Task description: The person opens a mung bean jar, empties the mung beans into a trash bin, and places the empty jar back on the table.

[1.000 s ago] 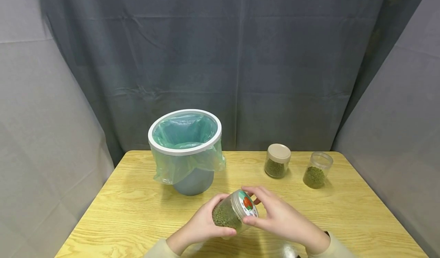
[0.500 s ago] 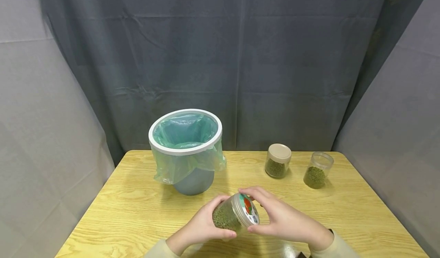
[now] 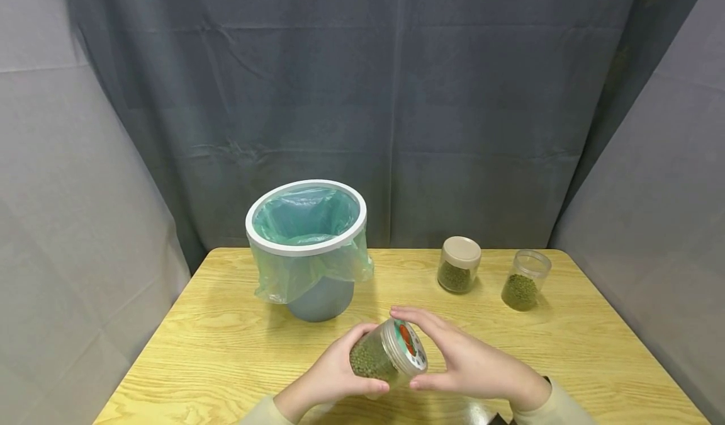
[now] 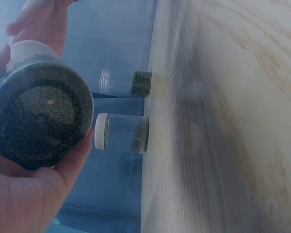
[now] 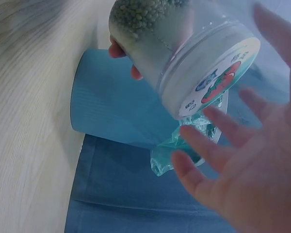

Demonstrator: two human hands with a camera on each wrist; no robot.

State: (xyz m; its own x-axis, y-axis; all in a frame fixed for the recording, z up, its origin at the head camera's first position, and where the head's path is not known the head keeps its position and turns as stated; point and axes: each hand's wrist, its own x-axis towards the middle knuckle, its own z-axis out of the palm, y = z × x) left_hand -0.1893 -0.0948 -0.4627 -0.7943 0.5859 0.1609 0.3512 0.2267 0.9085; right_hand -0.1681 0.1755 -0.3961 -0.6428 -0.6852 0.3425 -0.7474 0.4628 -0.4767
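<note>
In the head view my left hand [image 3: 340,368] grips a clear jar [image 3: 370,357] of green beans, tilted so its lid [image 3: 409,345] faces right. The lid is white with a red fruit picture and a green patch. My right hand [image 3: 470,359] is spread around the lid, thumb below and index finger above. The right wrist view shows the right hand's fingers [image 5: 216,148] loosely bent and apart from the lid [image 5: 218,80]. From the left wrist view, the left thumb and fingers wrap the jar [image 4: 41,114], whose bean-filled base faces the camera.
On the wooden table [image 3: 226,343] stands a grey bin [image 3: 320,299] with a white rim and green liner, back left. At the back right are a beige-lidded jar [image 3: 457,266] and a lidless jar [image 3: 520,289], both partly filled with green beans. A dark curtain [image 3: 391,110] hangs behind.
My right hand has opened away from the lid, its thumb moving right and off the edge. The lid's picture has turned slightly. The left hand keeps its grip on the jar.
</note>
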